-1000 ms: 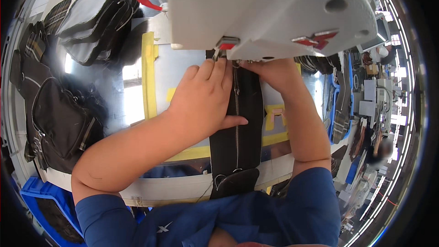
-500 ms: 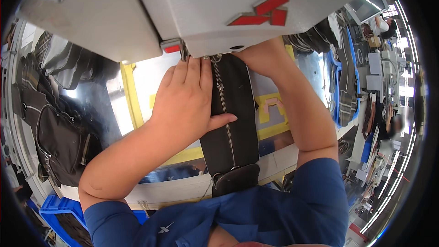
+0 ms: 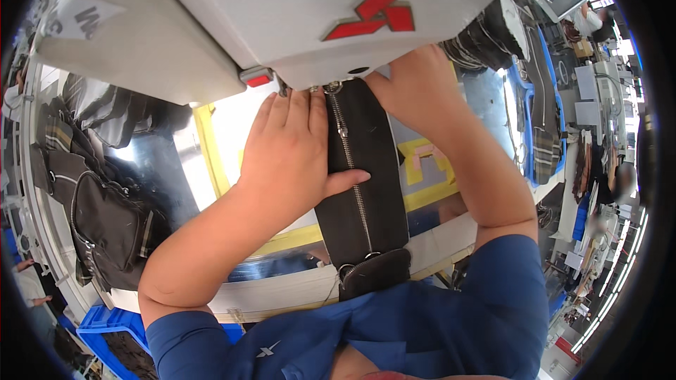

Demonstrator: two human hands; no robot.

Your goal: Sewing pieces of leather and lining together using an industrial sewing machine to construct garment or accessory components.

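Observation:
A long black fabric panel with a metal zipper (image 3: 358,200) runs from under the head of a grey sewing machine (image 3: 274,21) down toward my body. My left hand (image 3: 287,142) lies flat on the panel's left side, fingers pointing at the machine and thumb stretched across the zipper. Between that hand and the machine's foot shows the zipper slider (image 3: 343,131). My right hand (image 3: 419,91) is at the panel's upper right edge, its thumb side touching the fabric. The machine head hides most of its fingers. A black rounded end piece (image 3: 377,272) hangs at the near table edge.
Black bags (image 3: 105,218) are piled on the left of the table. Dark pieces (image 3: 486,39) are stacked at the back right, beside a blue bin (image 3: 528,109). Another blue bin (image 3: 105,320) stands below left. Yellow tape (image 3: 429,197) marks the work surface.
The view has shifted slightly, so the machine head appears farther left. My right hand shows more of itself beside the machine. My left hand keeps its flat pose on the panel.

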